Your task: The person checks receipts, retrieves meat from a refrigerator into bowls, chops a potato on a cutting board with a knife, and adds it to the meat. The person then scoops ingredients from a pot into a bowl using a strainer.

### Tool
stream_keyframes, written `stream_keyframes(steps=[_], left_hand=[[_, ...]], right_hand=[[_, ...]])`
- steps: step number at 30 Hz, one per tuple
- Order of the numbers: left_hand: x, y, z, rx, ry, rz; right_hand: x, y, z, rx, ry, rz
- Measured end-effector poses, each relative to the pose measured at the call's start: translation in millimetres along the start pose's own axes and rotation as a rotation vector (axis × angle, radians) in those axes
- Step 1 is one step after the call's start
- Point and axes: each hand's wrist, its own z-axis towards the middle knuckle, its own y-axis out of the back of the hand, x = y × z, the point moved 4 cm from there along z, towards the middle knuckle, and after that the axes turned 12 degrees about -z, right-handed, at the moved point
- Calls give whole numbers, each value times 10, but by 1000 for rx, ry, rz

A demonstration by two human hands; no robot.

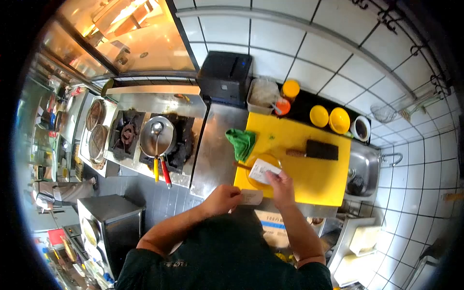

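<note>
My left hand [223, 199] is closed on the end of a small paper slip [251, 196], at the front edge of the counter. A white printed receipt [263, 170] is pinched in my right hand [281, 186], over a yellow cutting board [314, 186]. Partly hidden beneath the receipt is a round yellowish dish or lid [253, 181], with a brown stick-like handle [241, 166] by its left side. A cleaver [322, 150] with a dark blade lies farther back on the board. At the board's left edge sits a crumpled green cloth [240, 143].
On the left, a pan [166, 137] holding a ladle [156, 128] rests on the stove, its red handle [166, 171] jutting forward. Yellow bowls [339, 120] and a black printer [225, 77] line the back. A sink [362, 166] is right. Another person [67, 191] stands far left.
</note>
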Motion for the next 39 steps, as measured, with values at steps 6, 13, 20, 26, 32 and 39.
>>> stream_keyframes(steps=[6, 13, 20, 26, 32, 39], left_hand=[[-166, 303, -448, -159, -43, -177], [169, 435, -931, -398, 32, -234], [686, 448, -1159, -551, 66, -544], [893, 400, -1117, -522, 97, -526], [797, 314, -1121, -480, 97, -469], [854, 603, -1340, -464, 90, -395]], right_hand=[[1589, 121, 1011, -272, 491, -512], [2530, 214, 2501, -313, 547, -425], [2563, 274, 2950, -271, 573, -156], [2659, 204, 3020, -308, 541, 16], [2679, 147, 2797, -442, 495, 90], [1750, 93, 1816, -524, 518, -58]])
